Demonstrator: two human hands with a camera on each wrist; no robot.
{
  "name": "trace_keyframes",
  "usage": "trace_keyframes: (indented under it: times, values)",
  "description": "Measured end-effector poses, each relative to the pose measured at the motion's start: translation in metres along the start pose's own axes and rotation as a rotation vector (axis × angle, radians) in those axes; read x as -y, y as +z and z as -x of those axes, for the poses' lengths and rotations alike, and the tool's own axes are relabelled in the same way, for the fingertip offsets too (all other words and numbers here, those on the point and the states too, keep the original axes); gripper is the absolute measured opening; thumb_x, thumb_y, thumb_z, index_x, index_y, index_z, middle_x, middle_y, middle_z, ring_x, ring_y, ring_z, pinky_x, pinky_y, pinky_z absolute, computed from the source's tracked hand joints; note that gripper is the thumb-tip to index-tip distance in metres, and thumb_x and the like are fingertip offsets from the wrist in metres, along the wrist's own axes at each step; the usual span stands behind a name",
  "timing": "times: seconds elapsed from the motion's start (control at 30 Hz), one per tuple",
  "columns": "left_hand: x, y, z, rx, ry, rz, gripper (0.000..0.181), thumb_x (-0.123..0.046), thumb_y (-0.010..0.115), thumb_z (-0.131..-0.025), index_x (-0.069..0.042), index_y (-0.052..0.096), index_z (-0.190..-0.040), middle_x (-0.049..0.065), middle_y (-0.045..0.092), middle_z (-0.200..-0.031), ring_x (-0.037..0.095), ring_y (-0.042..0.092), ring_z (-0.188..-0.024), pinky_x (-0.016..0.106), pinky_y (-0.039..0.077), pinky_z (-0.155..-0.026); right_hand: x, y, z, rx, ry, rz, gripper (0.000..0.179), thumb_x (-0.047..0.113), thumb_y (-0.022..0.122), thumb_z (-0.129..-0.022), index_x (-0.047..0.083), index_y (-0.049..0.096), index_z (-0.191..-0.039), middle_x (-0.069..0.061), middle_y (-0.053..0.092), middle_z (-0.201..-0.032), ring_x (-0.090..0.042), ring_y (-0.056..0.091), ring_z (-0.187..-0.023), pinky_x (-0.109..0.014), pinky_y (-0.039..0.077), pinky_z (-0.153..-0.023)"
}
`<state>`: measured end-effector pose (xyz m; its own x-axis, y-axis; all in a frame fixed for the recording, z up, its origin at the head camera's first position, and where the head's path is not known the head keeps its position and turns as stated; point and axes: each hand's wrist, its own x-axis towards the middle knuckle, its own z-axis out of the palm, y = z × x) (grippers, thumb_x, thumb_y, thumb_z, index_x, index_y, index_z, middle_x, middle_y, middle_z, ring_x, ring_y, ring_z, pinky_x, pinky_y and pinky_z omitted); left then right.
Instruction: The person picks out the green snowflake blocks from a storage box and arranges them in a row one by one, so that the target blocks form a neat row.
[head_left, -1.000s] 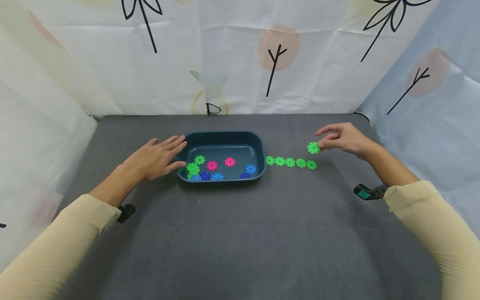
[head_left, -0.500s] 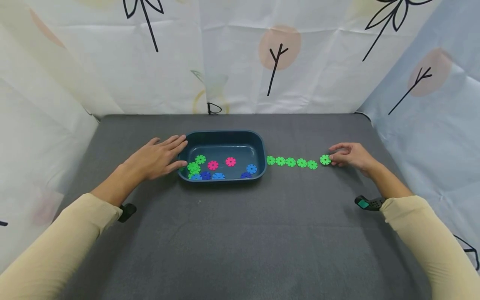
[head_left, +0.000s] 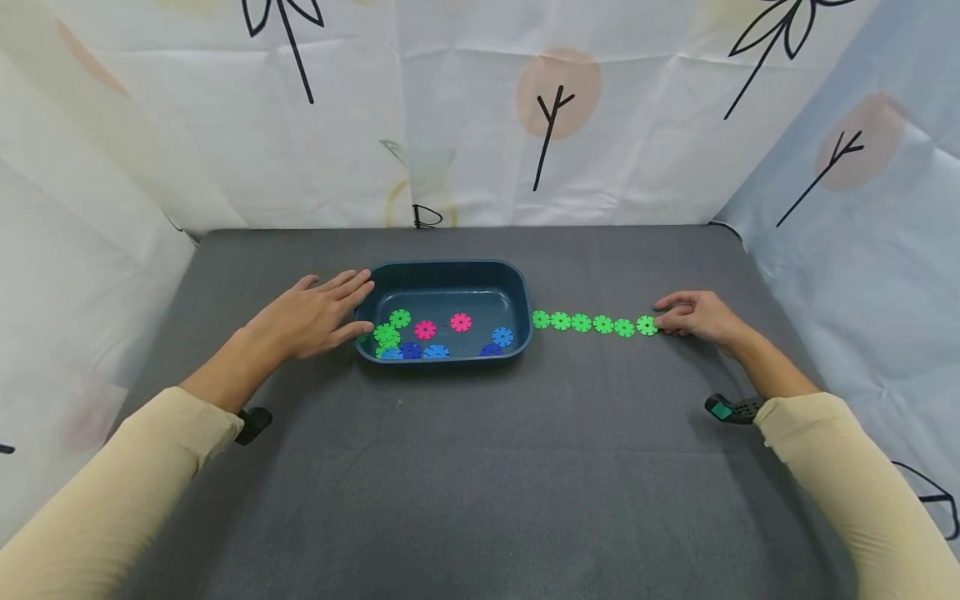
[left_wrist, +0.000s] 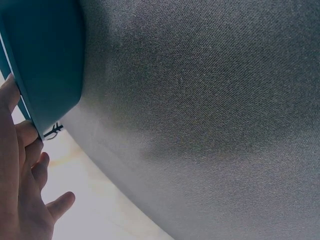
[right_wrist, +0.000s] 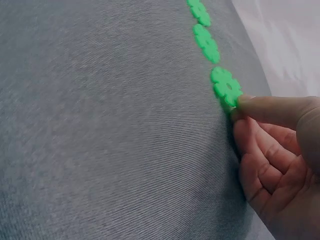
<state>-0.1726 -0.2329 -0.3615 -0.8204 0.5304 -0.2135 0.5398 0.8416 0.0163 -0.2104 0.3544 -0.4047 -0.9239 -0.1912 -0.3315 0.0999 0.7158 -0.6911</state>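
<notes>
My right hand pinches a green notched plastic disc by its edge, at the right end of a row of green discs. In the right wrist view the thumb lies on top of that disc, with fingertips under its edge. The left hand rests with straight fingers on the left rim of a dark blue tub. Its fingertips touch the rim in the left wrist view. Inside the tub lie green discs, pink discs and blue discs.
A grey cloth covers the table. White printed curtains hang behind it and at both sides. The row of discs starts right beside the tub's right wall. Each wrist wears a dark band.
The right hand has brought its green disc down and to the right, then slightly left to the end of the row. The left hand has stayed on the tub.
</notes>
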Motion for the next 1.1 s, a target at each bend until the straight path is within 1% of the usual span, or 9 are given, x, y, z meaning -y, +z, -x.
trace_keyframes:
  times: [0.1, 0.23, 0.4, 0.5, 0.63, 0.73, 0.87, 0.97, 1.1]
  values:
    - [0.000, 0.000, 0.000, 0.002, 0.005, -0.002, 0.073, -0.047, 0.048, -0.104, -0.002, 0.026, -0.157, 0.018, 0.020, -0.163, 0.036, 0.020, -0.150, 0.065, 0.020, -0.113, 0.001, 0.002, 0.000, -0.005, -0.010, 0.026, 0.047, 0.022, 0.070, -0.095, -0.007, 0.057, -0.130, -0.008, 0.074, -0.090, -0.011, 0.061, -0.076, -0.027, 0.050, -0.070]
    - [0.000, 0.000, 0.000, 0.000, 0.007, 0.005, 0.072, -0.047, 0.048, -0.104, -0.002, 0.027, -0.157, 0.018, 0.020, -0.163, 0.036, 0.020, -0.150, 0.066, 0.020, -0.113, 0.001, 0.003, 0.000, -0.003, -0.010, 0.027, 0.046, 0.021, 0.068, -0.096, -0.007, 0.057, -0.130, -0.008, 0.073, -0.088, -0.012, 0.060, -0.075, -0.027, 0.050, -0.070]
    - [0.000, 0.000, 0.001, -0.008, 0.007, 0.002, 0.072, -0.047, 0.048, -0.104, -0.002, 0.027, -0.156, 0.018, 0.021, -0.163, 0.035, 0.020, -0.150, 0.065, 0.020, -0.114, 0.010, 0.001, 0.001, 0.011, 0.000, 0.031, 0.043, 0.026, 0.062, -0.100, -0.006, 0.059, -0.128, -0.008, 0.073, -0.092, -0.013, 0.063, -0.078, -0.028, 0.052, -0.070]
    - [0.000, -0.001, 0.002, -0.012, 0.008, 0.004, 0.072, -0.046, 0.048, -0.103, -0.002, 0.027, -0.156, 0.018, 0.021, -0.163, 0.035, 0.021, -0.150, 0.065, 0.020, -0.114, 0.016, -0.004, -0.001, 0.059, 0.000, 0.043, 0.042, 0.027, 0.057, -0.103, -0.007, 0.058, -0.128, -0.012, 0.073, -0.098, -0.015, 0.066, -0.081, -0.030, 0.054, -0.072]
    - [0.000, -0.001, 0.002, -0.014, 0.009, 0.009, 0.072, -0.046, 0.048, -0.104, -0.002, 0.028, -0.156, 0.018, 0.021, -0.163, 0.036, 0.021, -0.149, 0.066, 0.020, -0.113, 0.028, -0.013, -0.008, 0.162, 0.020, 0.069, 0.047, 0.029, 0.052, -0.105, -0.007, 0.051, -0.135, -0.016, 0.071, -0.106, -0.021, 0.068, -0.090, -0.036, 0.056, -0.078]
    - [0.000, 0.000, 0.002, -0.020, 0.010, 0.008, 0.072, -0.046, 0.049, -0.104, -0.002, 0.028, -0.156, 0.018, 0.021, -0.163, 0.036, 0.021, -0.149, 0.066, 0.021, -0.113, 0.044, -0.021, -0.016, 0.214, 0.036, 0.070, 0.053, 0.034, 0.049, -0.106, -0.006, 0.045, -0.141, -0.019, 0.068, -0.115, -0.025, 0.068, -0.098, -0.043, 0.055, -0.084]
    - [0.001, 0.000, 0.002, -0.022, 0.010, 0.009, 0.072, -0.046, 0.049, -0.103, -0.002, 0.028, -0.156, 0.017, 0.021, -0.163, 0.035, 0.021, -0.149, 0.066, 0.021, -0.113, 0.073, -0.028, -0.025, 0.227, 0.011, 0.064, 0.057, 0.037, 0.047, -0.106, -0.004, 0.041, -0.145, -0.023, 0.063, -0.125, -0.032, 0.065, -0.107, -0.050, 0.052, -0.092]
    - [0.002, 0.001, 0.001, -0.018, 0.013, 0.005, 0.072, -0.046, 0.049, -0.103, -0.002, 0.028, -0.156, 0.017, 0.021, -0.163, 0.035, 0.021, -0.149, 0.066, 0.021, -0.113, 0.098, -0.027, -0.029, 0.235, -0.032, 0.064, 0.055, 0.037, 0.047, -0.106, -0.002, 0.042, -0.145, -0.025, 0.061, -0.128, -0.035, 0.063, -0.111, -0.053, 0.050, -0.095]
    - [0.002, 0.001, 0.001, -0.020, 0.019, -0.003, 0.072, -0.047, 0.048, -0.104, -0.002, 0.027, -0.156, 0.017, 0.021, -0.163, 0.035, 0.022, -0.149, 0.066, 0.022, -0.113, 0.131, -0.019, -0.034, 0.273, -0.067, 0.061, 0.055, 0.037, 0.049, -0.106, 0.000, 0.043, -0.145, -0.025, 0.058, -0.132, -0.035, 0.062, -0.114, -0.052, 0.049, -0.098]
